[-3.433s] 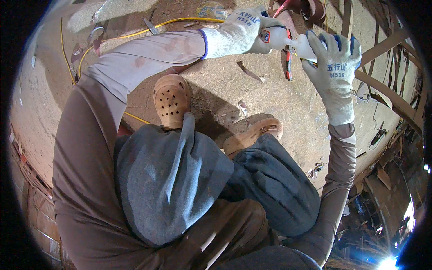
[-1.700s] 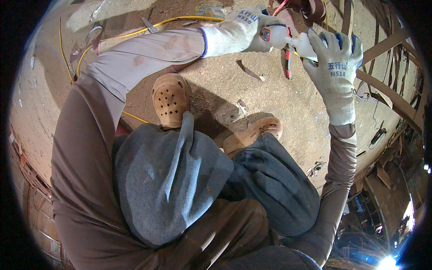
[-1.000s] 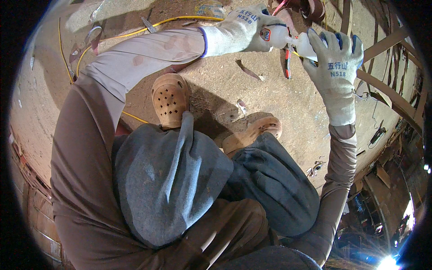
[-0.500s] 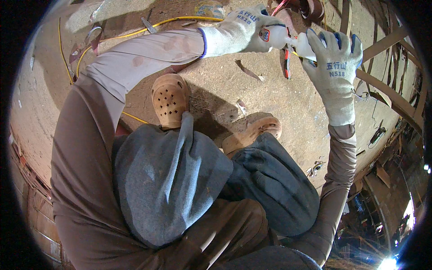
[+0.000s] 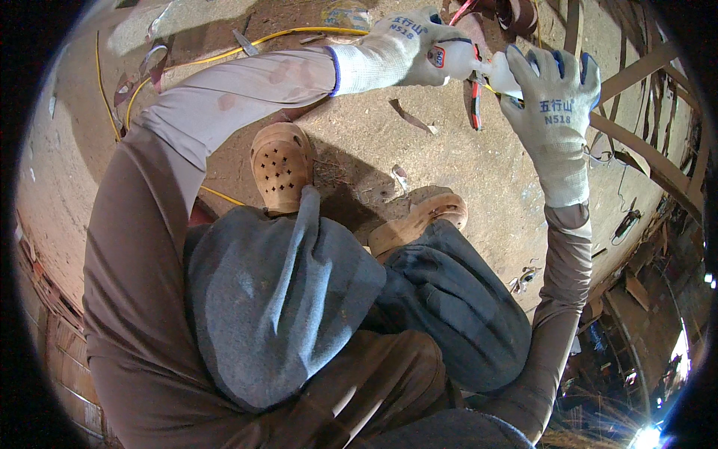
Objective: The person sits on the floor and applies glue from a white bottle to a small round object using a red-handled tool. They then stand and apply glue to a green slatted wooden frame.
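Both my hands wear white knit gloves with blue palms and reach to the far side, right of the middle. My left hand (image 5: 413, 54) is closed round a small white plastic bottle (image 5: 459, 61) with a red-edged label, lying sideways. My right hand (image 5: 557, 97) pinches a second white plastic piece (image 5: 504, 76), perhaps a cap or another bottle. Their narrow ends face each other and seem to touch; the exact joint is too small to tell. Just below them, a red and black tool or strip (image 5: 476, 106) lies on the floor.
A yellow cord (image 5: 284, 32) runs along the floor at the far left. Brown strips (image 5: 643, 71) cross at the right, and a rolled brown band (image 5: 518, 15) lies beyond my hands. My tan clogs (image 5: 281, 168) stand on the floor, with scraps about. A bright light (image 5: 645, 438) shines lower right.
Both hands have shifted very slightly left, along with my knees. The grip on the white bottle and the white piece looks the same.
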{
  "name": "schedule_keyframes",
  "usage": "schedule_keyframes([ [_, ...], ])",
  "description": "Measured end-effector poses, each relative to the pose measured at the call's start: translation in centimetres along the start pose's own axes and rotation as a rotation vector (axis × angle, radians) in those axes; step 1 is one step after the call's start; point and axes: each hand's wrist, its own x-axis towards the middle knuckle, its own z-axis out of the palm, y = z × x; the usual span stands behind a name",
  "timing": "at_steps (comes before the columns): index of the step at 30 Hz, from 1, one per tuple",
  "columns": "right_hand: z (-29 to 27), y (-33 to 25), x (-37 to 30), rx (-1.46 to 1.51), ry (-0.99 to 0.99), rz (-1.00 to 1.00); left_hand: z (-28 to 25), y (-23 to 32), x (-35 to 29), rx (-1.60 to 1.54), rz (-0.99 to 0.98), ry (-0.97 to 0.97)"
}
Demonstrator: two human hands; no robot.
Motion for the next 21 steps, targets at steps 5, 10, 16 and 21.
schedule_keyframes([
  [5, 0.1, 0.1, -0.1, -0.011, -0.003, 0.006, 0.3, 0.0, 0.1, -0.075, -0.022, -0.014],
  [10, 0.3, 0.1, -0.1, -0.014, 0.011, 0.0, 0.8, -0.8, 0.3, -0.152, 0.002, -0.014],
  [16, 0.5, 0.2, -0.2, -0.016, 0.024, -0.006, 0.5, -0.2, 0.5, -0.09, -0.048, -0.033],
  [21, -0.1, -0.1, 0.1, -0.049, -0.033, 0.009, 0.3, 0.0, 0.5, -0.02, -0.059, -0.021],
])
